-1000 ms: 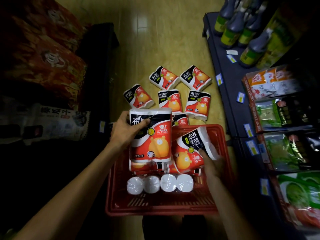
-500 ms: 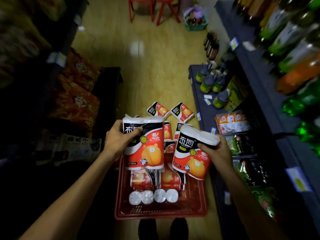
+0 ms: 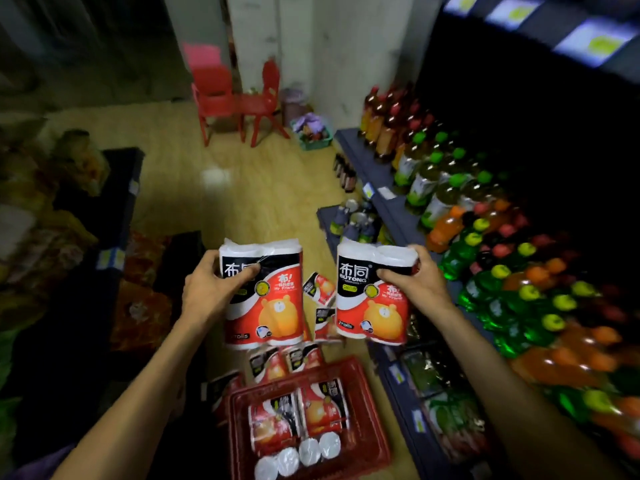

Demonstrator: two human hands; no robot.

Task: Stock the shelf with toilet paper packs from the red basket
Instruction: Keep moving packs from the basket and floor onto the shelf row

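The left hand (image 3: 212,292) is gripping a toilet paper pack (image 3: 265,299) at its upper left edge, thumb curling across the black band on the front. The right hand (image 3: 417,282) is gripping a second pack (image 3: 372,299) at its upper right corner, fingers wrapping over the top. Both packs are hanging upright, side by side and apart, above the floor. Near and below them, the red basket (image 3: 367,410) is sitting on the floor, holding more packs (image 3: 298,417). Loose packs (image 3: 318,287) are lying on the floor beyond it. To the right, a shelf (image 3: 398,220) is carrying rows of bottles (image 3: 485,271).
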